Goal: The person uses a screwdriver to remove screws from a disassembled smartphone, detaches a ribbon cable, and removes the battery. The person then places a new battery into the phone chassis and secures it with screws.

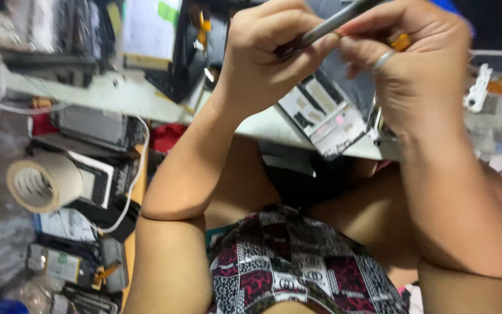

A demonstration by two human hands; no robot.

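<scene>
My left hand (268, 49) is closed around one end of a thin grey tool (326, 26), fingers curled tight on it. My right hand (413, 64), a ring on one finger, pinches the same tool farther along. Both hands are raised over the white table (117, 96) edge. Just below them lies an opened phone (326, 116), its inner parts showing. A tape roll (42, 183) sits well apart at the left, among stacked phone parts (76, 261).
</scene>
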